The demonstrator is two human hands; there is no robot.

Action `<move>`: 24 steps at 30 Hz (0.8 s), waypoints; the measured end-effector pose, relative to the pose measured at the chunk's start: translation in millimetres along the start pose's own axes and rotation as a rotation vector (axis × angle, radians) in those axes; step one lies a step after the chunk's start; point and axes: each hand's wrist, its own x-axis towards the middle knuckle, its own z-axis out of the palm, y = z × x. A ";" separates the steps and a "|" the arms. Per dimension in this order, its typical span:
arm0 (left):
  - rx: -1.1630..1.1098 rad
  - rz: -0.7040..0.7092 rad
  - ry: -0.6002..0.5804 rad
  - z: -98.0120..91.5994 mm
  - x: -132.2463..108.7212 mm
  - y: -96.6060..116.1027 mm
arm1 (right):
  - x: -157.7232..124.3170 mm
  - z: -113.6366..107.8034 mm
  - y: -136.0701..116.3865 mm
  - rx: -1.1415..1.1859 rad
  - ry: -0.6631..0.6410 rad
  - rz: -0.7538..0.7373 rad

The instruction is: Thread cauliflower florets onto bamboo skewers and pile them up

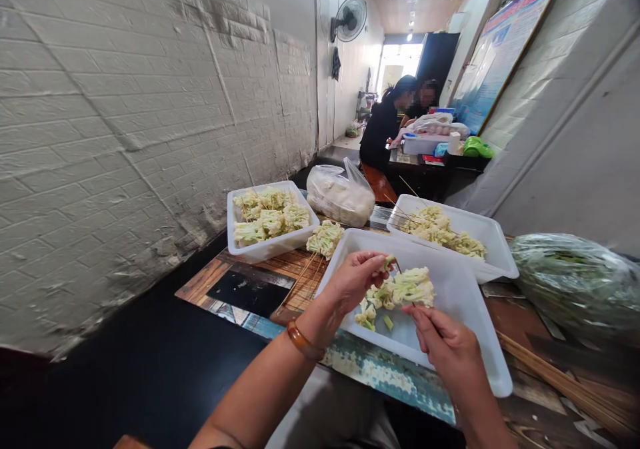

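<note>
My left hand (356, 277) pinches a small green-white cauliflower floret (389, 262) above the front white tray (460, 296). My right hand (443, 336) grips a thin skewer, mostly hidden by fingers and florets. A cluster of cauliflower (414, 286) sits on that skewer, its tip pointing up toward the left hand. Loose cauliflower pieces (367, 316) and a cut green stem bit (388, 322) lie in the tray below.
Skewered cauliflower fills the left tray (274, 252) and the right tray (500, 262). A bag of pale contents (340, 196) stands behind; a bag of greens (575, 282) and bare skewers (560, 376) lie right. Two people (383, 126) sit at another table.
</note>
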 end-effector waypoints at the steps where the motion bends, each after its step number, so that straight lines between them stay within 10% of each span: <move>1: -0.016 -0.002 0.005 -0.3 -0.2 0.0 | -0.2 -0.6 0.1 0.020 -0.014 0.012; 24: -0.014 0.012 0.086 -0.2 -0.4 1.7 | 2.8 4.6 10.2 -0.266 0.078 -0.338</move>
